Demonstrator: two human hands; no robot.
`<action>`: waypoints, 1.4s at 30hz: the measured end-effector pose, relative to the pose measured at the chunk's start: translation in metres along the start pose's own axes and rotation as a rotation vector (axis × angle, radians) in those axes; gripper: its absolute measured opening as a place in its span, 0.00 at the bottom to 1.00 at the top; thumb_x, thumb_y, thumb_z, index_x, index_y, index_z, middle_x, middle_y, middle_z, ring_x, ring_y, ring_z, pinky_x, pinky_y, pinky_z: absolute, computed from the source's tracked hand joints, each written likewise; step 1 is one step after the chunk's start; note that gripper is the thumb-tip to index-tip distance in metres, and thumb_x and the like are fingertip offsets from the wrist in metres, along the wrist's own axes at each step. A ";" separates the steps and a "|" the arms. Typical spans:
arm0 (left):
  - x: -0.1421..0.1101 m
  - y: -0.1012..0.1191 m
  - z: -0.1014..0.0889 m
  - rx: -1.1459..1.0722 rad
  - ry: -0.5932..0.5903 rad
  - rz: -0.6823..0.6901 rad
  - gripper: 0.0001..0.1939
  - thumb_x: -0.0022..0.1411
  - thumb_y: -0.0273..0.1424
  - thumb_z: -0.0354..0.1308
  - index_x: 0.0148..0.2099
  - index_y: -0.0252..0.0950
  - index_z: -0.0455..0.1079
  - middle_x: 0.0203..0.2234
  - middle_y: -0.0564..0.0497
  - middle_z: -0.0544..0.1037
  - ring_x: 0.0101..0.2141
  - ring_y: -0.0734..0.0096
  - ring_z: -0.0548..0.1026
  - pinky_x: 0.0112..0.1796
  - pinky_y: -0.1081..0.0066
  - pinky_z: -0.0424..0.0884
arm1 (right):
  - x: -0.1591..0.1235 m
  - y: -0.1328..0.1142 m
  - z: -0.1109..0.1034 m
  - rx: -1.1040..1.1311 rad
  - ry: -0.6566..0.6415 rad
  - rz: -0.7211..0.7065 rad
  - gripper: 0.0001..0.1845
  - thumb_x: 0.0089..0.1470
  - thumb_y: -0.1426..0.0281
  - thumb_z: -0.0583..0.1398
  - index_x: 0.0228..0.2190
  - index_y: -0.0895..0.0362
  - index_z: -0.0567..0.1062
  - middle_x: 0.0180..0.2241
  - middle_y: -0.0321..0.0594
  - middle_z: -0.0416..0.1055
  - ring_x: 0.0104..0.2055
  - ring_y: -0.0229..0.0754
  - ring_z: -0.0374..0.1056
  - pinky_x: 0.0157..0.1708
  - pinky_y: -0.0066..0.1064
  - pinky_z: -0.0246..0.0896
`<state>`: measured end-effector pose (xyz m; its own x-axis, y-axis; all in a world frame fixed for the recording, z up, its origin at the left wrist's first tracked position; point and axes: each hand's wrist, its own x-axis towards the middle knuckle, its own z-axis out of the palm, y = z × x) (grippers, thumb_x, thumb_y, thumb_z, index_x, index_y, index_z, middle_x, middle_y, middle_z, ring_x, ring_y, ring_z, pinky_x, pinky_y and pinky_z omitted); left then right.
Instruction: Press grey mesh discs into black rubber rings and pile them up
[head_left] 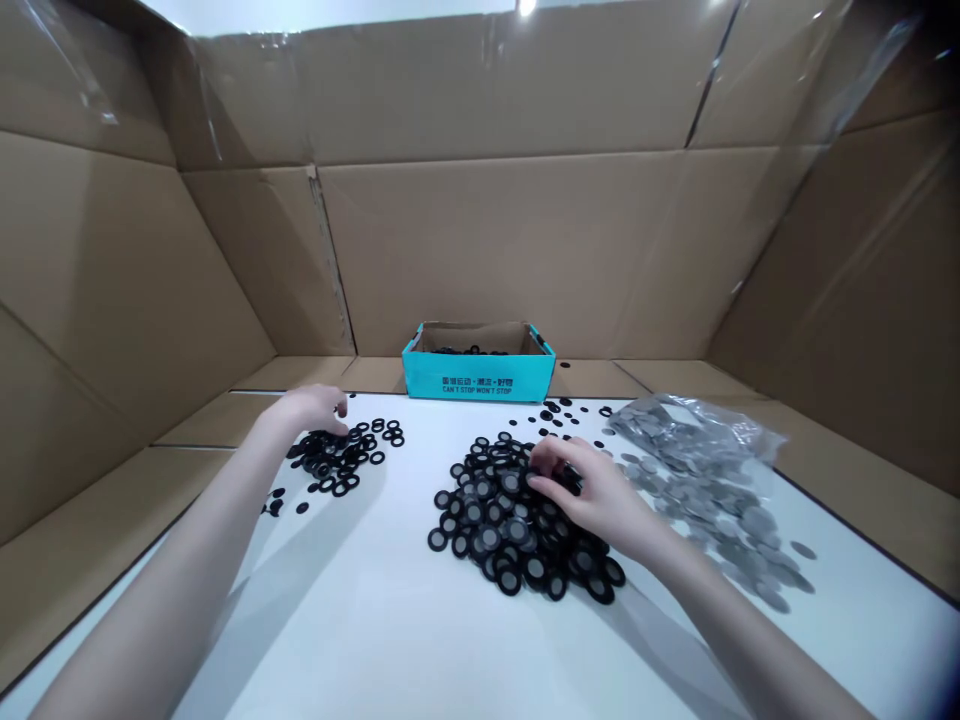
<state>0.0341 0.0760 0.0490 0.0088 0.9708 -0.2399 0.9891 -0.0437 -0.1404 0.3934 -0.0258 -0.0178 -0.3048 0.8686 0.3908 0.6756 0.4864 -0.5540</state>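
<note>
My left hand [319, 408] reaches into a small heap of black rings [330, 460] on the left side of the white table. Its visible fingers are apart and curve down to the rings, with nothing seen between them. On the larger central pile of black rings with grey disc centres [487, 535] rests my right hand [574, 480]. There the thumb and index finger close around the edge of one dark ring, which is partly hidden by the fingers.
A turquoise open box [480, 380] with black pieces inside stands at the back. Loose grey discs [720, 515] spill by a clear plastic bag [690, 430] on the right. Small black pieces [551, 408] lie behind the central pile. Cardboard walls [487, 250] surround the white table [360, 620].
</note>
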 end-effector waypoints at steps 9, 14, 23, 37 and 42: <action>0.028 -0.022 0.033 0.018 -0.157 -0.056 0.15 0.66 0.35 0.57 0.52 0.33 0.68 0.47 0.45 0.73 0.45 0.62 0.74 0.44 0.58 0.73 | 0.003 0.001 -0.013 0.276 0.307 0.068 0.15 0.63 0.64 0.49 0.46 0.54 0.69 0.30 0.39 0.74 0.24 0.38 0.71 0.32 0.34 0.65; 0.022 -0.025 0.029 -0.060 -0.146 0.004 0.14 0.66 0.37 0.56 0.47 0.31 0.70 0.40 0.47 0.75 0.38 0.67 0.75 0.40 0.63 0.74 | -0.007 0.014 -0.034 0.380 0.415 0.192 0.23 0.62 0.59 0.51 0.57 0.50 0.58 0.39 0.44 0.76 0.13 0.31 0.58 0.17 0.29 0.56; 0.013 -0.011 0.006 -0.113 0.045 0.009 0.12 0.43 0.38 0.65 0.30 0.38 0.72 0.33 0.48 0.80 0.35 0.58 0.77 0.29 0.71 0.63 | -0.062 0.081 -0.063 -0.170 0.414 0.445 0.25 0.61 0.54 0.47 0.53 0.54 0.65 0.27 0.41 0.75 0.27 0.47 0.70 0.28 0.37 0.62; -0.017 0.026 -0.014 -0.088 0.158 0.138 0.08 0.49 0.37 0.58 0.32 0.39 0.70 0.35 0.50 0.80 0.36 0.61 0.75 0.27 0.72 0.58 | -0.042 0.120 -0.032 -0.585 0.116 0.258 0.17 0.55 0.67 0.54 0.41 0.54 0.80 0.40 0.48 0.79 0.52 0.59 0.64 0.47 0.48 0.54; -0.020 0.031 -0.013 -0.098 0.180 0.186 0.07 0.50 0.36 0.57 0.32 0.39 0.70 0.34 0.50 0.79 0.37 0.60 0.75 0.27 0.72 0.58 | -0.035 0.118 -0.028 -0.590 0.164 0.290 0.14 0.52 0.70 0.55 0.35 0.53 0.80 0.34 0.47 0.79 0.46 0.57 0.66 0.43 0.47 0.55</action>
<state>0.0661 0.0582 0.0624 0.2089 0.9749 -0.0768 0.9775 -0.2106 -0.0143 0.5026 -0.0019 -0.0763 0.0188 0.9079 0.4187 0.9821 0.0617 -0.1779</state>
